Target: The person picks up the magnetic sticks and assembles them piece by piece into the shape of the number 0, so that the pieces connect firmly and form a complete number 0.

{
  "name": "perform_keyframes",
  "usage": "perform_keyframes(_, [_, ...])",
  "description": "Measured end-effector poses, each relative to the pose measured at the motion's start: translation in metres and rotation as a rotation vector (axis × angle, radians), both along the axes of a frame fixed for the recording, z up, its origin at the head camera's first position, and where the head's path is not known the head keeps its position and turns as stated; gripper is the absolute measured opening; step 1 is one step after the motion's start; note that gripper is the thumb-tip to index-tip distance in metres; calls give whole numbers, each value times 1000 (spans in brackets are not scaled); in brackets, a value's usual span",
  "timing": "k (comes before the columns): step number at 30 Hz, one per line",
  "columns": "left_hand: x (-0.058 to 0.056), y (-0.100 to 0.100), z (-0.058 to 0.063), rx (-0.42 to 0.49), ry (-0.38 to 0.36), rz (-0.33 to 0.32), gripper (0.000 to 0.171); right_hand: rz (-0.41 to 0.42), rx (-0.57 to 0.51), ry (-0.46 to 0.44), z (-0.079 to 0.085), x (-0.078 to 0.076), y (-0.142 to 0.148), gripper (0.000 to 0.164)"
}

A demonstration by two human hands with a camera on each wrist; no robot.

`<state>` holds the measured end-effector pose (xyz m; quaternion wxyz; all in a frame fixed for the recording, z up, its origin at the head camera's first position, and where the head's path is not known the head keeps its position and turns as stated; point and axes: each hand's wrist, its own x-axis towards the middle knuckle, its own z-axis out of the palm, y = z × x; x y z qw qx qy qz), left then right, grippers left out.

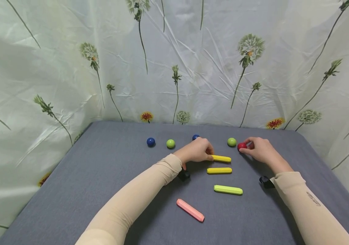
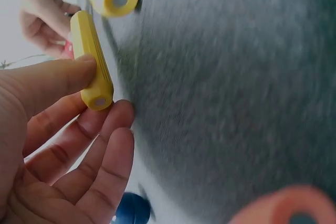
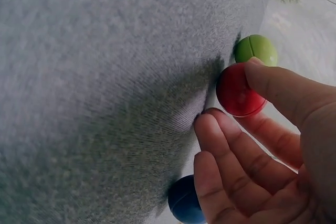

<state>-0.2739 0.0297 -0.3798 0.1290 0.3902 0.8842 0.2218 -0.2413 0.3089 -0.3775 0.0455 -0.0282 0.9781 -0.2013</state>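
My left hand (image 1: 196, 150) pinches a yellow ribbed rod (image 2: 90, 51) between thumb and fingers; a grey disc shows in the rod's near end. The other fingers of that hand lie loosely bent below it. Farther right, my right hand (image 1: 258, 149) holds a glossy red ball (image 3: 239, 90) between thumb and forefinger, close over the grey cloth. Just left of the red ball sits a light green ball (image 1: 231, 142). A blue ball (image 1: 195, 137) shows partly behind my left hand. Nearer to me than the held rod lies a second yellow rod (image 1: 219, 170).
A lime rod (image 1: 227, 190) and a pink rod (image 1: 190, 210) lie on the grey cloth-covered table (image 1: 100, 190), nearer to me. Toward the back left are another blue ball (image 1: 151, 142) and a green ball (image 1: 170, 143). A flowered curtain (image 1: 205, 68) hangs behind the table.
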Motion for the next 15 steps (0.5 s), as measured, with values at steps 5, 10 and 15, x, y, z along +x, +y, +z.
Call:
perform_keyframes(5, [-5,-6,4,-15,24,41,11,18,-19,0,1,5,0,49])
perform_keyframes(10, [-10,-13,6,-16,36,89,10,49,-39,15,1,8,-2,47])
perform_keyframes(15, [-13,-17,5,-3,36,120,10,88,-67,28,0,10,-6,42])
